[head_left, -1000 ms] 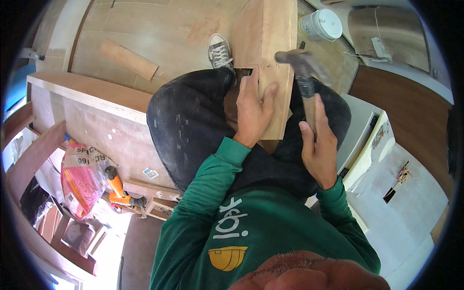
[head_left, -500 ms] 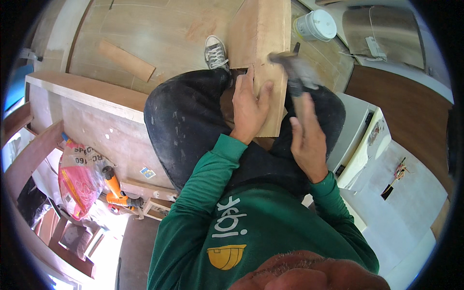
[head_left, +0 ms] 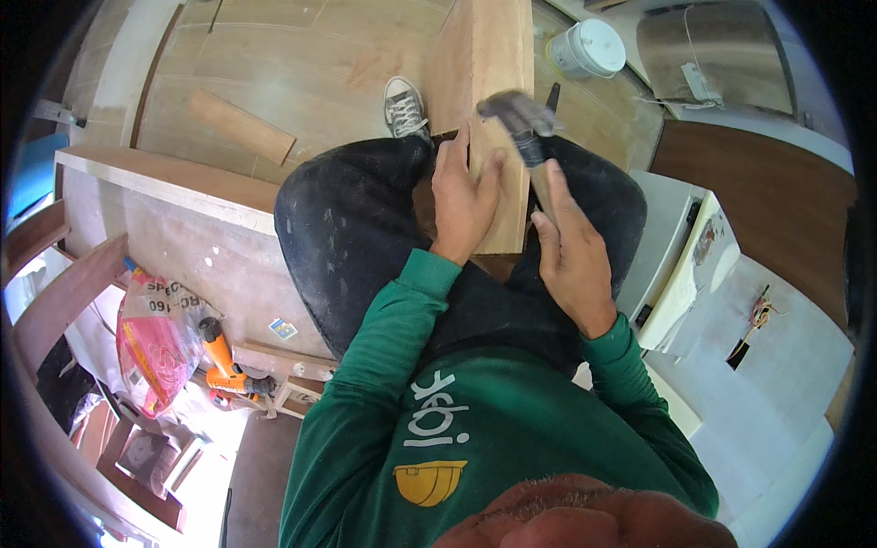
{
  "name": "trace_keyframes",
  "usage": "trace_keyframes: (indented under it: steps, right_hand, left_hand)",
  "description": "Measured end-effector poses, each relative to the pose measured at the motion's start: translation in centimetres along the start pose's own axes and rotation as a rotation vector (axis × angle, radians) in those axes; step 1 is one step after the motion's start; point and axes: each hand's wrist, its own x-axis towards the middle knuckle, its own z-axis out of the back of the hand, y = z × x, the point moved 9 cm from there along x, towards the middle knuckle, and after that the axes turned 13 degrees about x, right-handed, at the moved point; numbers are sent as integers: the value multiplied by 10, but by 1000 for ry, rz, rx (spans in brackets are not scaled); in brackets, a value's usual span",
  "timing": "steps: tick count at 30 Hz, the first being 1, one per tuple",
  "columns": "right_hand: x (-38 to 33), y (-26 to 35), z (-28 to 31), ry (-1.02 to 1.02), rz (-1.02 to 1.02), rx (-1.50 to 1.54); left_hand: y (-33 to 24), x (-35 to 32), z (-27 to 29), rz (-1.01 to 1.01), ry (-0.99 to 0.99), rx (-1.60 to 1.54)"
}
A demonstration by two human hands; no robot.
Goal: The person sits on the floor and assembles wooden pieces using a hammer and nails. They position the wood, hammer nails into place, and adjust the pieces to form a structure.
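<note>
A long piece of pale wood, box-like with a broad top face (head_left: 502, 55), runs from the far edge down between my knees. My left hand (head_left: 464, 201) grips its near part, thumb on the top face and fingers along the left edge by a dark notch. In my right hand (head_left: 575, 260) is a hammer (head_left: 539, 183), held by its wooden handle. The hammer's metal head hangs over the wood's top face, just beyond my left fingertips; whether it touches is unclear. No nail can be made out.
A white lidded bucket (head_left: 598, 48) stands at the far right, and a loose board (head_left: 240, 126) lies on the floor at far left. At left are an orange power drill (head_left: 224, 365) and a red-white plastic bag (head_left: 157, 338). A white cabinet (head_left: 671, 247) stands close on the right.
The hammer head has moved left, further over the wood, and its blur is gone. My left hand keeps its grip at the same spot on the wood.
</note>
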Motion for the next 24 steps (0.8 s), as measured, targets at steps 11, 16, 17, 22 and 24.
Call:
trace_keyframes:
  steps: [11, 16, 17, 22, 24]
  right_hand:
    - [-10, 11, 6, -113, 107, 12]
    - [-11, -22, -26, 33, -46, -6]
    - [-5, -23, -31, 105, -130, -16]
    - [-18, 9, -9, -166, 106, 48]
    - [-17, -2, -16, -91, 43, -9]
  left_hand:
    - [5, 0, -1, 0, -47, -25]
    - [7, -1, 1, 29, -22, -17]
    - [10, 0, 1, 39, -20, -36]
    - [9, -2, -1, -7, -34, -12]
    - [10, -3, -1, 21, -20, -43]
